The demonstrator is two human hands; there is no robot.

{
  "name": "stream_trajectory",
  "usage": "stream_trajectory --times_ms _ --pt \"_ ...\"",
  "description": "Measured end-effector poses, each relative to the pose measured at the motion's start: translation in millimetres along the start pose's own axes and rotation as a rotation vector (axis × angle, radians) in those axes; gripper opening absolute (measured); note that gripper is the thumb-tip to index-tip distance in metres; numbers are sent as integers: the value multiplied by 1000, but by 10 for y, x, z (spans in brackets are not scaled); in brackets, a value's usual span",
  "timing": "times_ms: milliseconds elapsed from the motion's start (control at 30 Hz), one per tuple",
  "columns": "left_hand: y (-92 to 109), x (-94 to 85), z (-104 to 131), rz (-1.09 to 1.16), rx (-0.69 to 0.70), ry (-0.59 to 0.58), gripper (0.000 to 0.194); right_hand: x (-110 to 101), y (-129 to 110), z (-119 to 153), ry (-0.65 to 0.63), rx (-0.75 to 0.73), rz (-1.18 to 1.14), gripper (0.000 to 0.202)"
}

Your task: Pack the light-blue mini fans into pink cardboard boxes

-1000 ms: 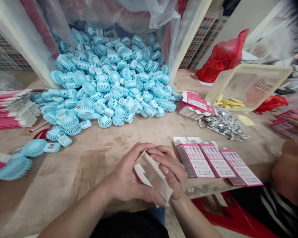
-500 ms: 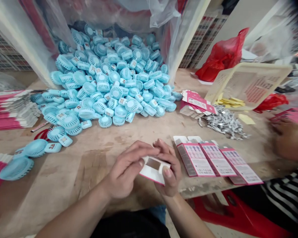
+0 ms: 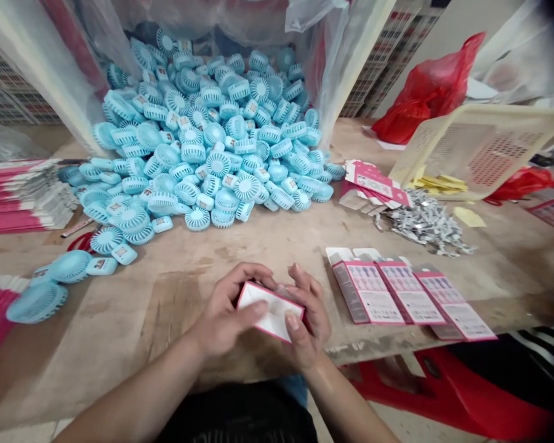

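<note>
Between my hands, above the near table edge, is a small carton with its white, pink-edged end facing me. My left hand grips its left side, the thumb lying across the white end. On the right side, my right hand is closed around the carton, thumb pressed near its corner. The carton's far parts are hidden by my fingers. To the right lie three pink and white cartons in a row, their upper flaps raised. A large heap of light blue handheld fans spreads over the table beyond my hands.
Flat pink cartons are stacked at left. A cream basket with yellow slips, a pile of small silvery pieces and a red plastic bag sit at right. A red stool stands below the table beside a striped sleeve.
The carton's end, which showed a rectangular opening, is now covered by a white flap. My left thumb has moved onto it. The other person's hand at right has left view.
</note>
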State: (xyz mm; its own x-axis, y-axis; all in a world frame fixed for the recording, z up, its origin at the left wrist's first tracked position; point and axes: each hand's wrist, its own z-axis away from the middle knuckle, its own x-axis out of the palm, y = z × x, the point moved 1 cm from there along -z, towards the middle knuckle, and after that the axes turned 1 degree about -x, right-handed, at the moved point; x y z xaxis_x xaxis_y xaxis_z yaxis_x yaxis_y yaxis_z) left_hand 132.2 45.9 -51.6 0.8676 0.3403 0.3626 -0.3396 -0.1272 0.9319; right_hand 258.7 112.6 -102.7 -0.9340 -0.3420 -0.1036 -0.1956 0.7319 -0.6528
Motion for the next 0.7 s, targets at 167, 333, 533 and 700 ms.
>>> stream_trajectory --times_ms 167,333,533,700 --pt "-248 -210 172 250 -534 393 42 21 8 87 -136 -59 0 50" --pt "-101 -410 259 278 -459 409 63 100 184 363 -147 95 -62 47" --pt "-2 -495 182 236 -91 424 62 254 318 622 -181 156 -30 44" --pt "-191 -525 319 165 -124 129 46 314 358 900 -158 287 -56 26"
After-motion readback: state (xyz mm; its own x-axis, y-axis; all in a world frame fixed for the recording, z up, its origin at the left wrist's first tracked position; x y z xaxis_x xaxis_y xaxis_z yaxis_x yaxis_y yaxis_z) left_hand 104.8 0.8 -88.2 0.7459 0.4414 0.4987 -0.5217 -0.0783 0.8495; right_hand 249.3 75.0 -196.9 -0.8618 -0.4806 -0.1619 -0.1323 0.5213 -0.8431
